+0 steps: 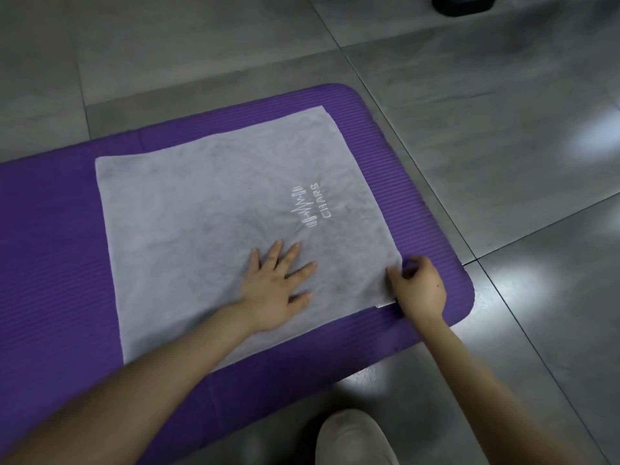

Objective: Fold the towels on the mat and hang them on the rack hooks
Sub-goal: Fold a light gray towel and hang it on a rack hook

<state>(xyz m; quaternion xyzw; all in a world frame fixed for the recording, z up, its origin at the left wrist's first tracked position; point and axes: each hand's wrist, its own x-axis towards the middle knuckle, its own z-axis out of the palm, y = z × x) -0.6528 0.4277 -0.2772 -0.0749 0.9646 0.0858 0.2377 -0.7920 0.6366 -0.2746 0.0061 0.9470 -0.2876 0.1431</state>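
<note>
Grey tiled floor (469, 129), purple mat (50, 246) laid across it; right end in view, left end out of frame. Sitting on the mat's right half: grey towel (201, 213), spread flat, all 4 edges inside the mat border. No rack or hooks in view, so hanging step not yet close.

Anchor: left hand (278, 283), wide, palm down, fingers splayed, pressing the towel close to the middle of its near edge. Presumably there to stop the cloth creeping on the mat during the fold.

Pickup: right hand (416, 283), narrow, fingers curled, pinching the towel's near-right corner. Reads as the start of a fold, probably carrying that corner toward the left or far side; can't say which.

Under that corner: pale strip (385, 303) poking out. Maybe a lower layer, so possibly doubled once already. Not confirmable.

Orientation: towel edges roughly parallel to the mat's. Long axis: apparently left-right, along the mat's length, but close to square through this wide lens. Weak call. White logo (310, 206) toward the right edge, "CHARS" lettering running near to far, letter tops facing left.

Also in shot: beige shoe or knee (355, 437) at the bottom edge, dark object (463, 5) at the top edge. Can't identify either.
</note>
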